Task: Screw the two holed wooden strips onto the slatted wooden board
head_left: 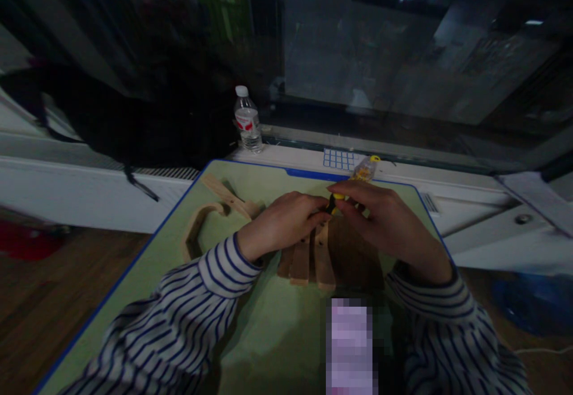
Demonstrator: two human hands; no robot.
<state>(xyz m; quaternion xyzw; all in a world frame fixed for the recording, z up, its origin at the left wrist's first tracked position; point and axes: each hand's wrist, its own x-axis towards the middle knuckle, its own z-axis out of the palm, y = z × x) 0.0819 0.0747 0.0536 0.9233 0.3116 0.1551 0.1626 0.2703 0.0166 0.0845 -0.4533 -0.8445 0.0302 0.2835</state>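
My right hand [378, 216] pinches a small black-and-yellow screwdriver [339, 196] by its handle, over the far end of some wooden pieces. My left hand [293, 219] is closed beside it, its fingertips together near the tool's lower end; what they grip is hidden. Below the hands, two light wooden strips [323, 264] with small holes lie on a darker brown wooden board [356, 255]. The tool's tip is out of sight behind my fingers. Left of my left hand lie a curved wooden piece [193, 231] and a straight wooden piece [221, 191].
The green table [264, 335] has a blue edge. On the sill behind stand a water bottle [248, 122] and a clear yellow-capped container [364, 169], near a blue-gridded sheet [339, 159]. A black bag [147, 120] lies at left. A pixelated patch covers part of the near table.
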